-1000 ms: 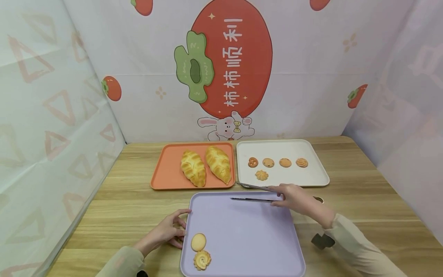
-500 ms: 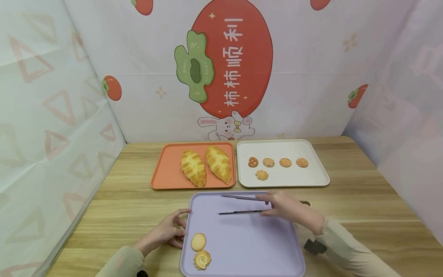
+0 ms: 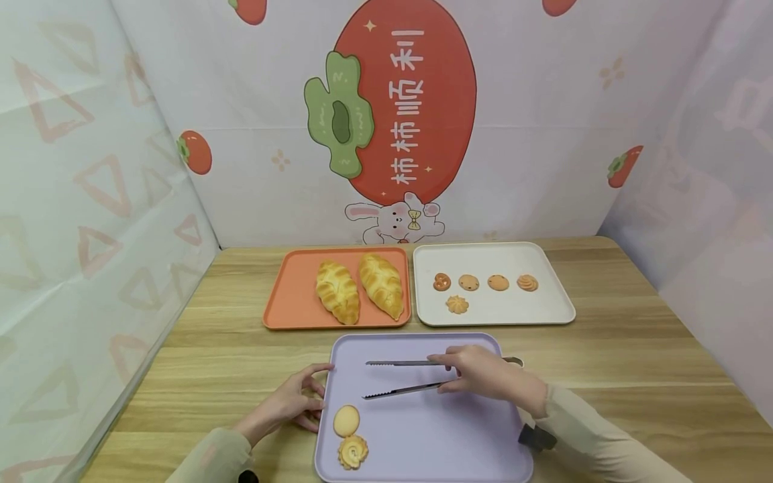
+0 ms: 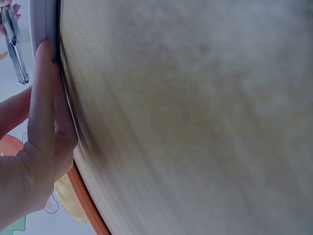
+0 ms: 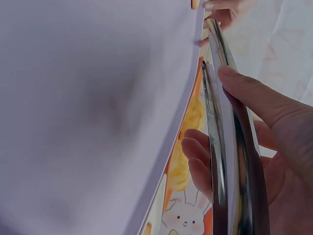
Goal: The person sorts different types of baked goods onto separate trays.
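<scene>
My right hand [image 3: 483,372] holds metal tongs [image 3: 401,391] over the lilac tray [image 3: 423,443], thumb on one arm and fingers on the other. The serrated tips stand apart with nothing between them; the right wrist view shows the same tongs [image 5: 247,171]. My left hand [image 3: 292,402] rests against the tray's left edge, its fingers extended to the rim in the left wrist view. On the tray's lower left lie a plain round cookie [image 3: 346,421] and a fluted swirl cookie [image 3: 353,452].
Behind stands an orange tray [image 3: 290,295] with two golden croissant-like breads [image 3: 337,292]. Beside it, a white tray [image 3: 537,312] bears several cookies, among them a pretzel-shaped one [image 3: 441,282] and a flower-shaped one [image 3: 457,304]. Patterned cloth walls surround the wooden table [image 3: 199,349].
My right hand has brought the tongs left and nearer from the white tray's front edge to above the lilac tray, their tips spreading wider. The left hand has stayed put.
</scene>
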`<state>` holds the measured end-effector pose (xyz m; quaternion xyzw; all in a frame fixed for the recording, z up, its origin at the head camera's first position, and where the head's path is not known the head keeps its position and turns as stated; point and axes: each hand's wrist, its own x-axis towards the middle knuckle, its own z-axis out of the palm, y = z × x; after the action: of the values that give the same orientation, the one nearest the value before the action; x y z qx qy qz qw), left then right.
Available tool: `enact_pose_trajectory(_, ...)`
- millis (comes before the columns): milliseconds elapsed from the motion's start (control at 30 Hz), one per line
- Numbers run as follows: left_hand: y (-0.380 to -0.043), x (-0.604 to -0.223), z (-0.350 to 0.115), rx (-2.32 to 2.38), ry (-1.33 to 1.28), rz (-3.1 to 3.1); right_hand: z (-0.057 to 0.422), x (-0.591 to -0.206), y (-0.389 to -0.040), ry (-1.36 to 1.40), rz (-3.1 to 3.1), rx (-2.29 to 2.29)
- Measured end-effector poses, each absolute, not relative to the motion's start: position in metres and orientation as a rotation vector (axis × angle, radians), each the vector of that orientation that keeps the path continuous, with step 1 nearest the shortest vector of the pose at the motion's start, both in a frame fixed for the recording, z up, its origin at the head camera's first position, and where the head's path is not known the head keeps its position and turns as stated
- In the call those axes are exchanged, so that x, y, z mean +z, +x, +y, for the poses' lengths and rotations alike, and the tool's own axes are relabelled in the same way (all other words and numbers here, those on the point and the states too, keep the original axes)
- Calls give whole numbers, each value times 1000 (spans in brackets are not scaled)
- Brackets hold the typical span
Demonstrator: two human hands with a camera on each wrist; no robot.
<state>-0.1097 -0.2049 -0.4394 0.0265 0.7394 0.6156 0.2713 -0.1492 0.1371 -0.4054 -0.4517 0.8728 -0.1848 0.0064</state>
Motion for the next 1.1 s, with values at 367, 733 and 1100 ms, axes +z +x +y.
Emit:
enact_pose_trajectory(367,-110,-439,-205,1653,77,2003,122,-410,-143,-1467,2680,-557)
enact_pose_trajectory(733,-110,-439,-205,1658,85,1999,109,-413,-138,-1554,2671,-524)
enact_pose_trajectory(1100,-109,-439,-205,1660,86,1994,99,-415,-133,-1560,2662,-452)
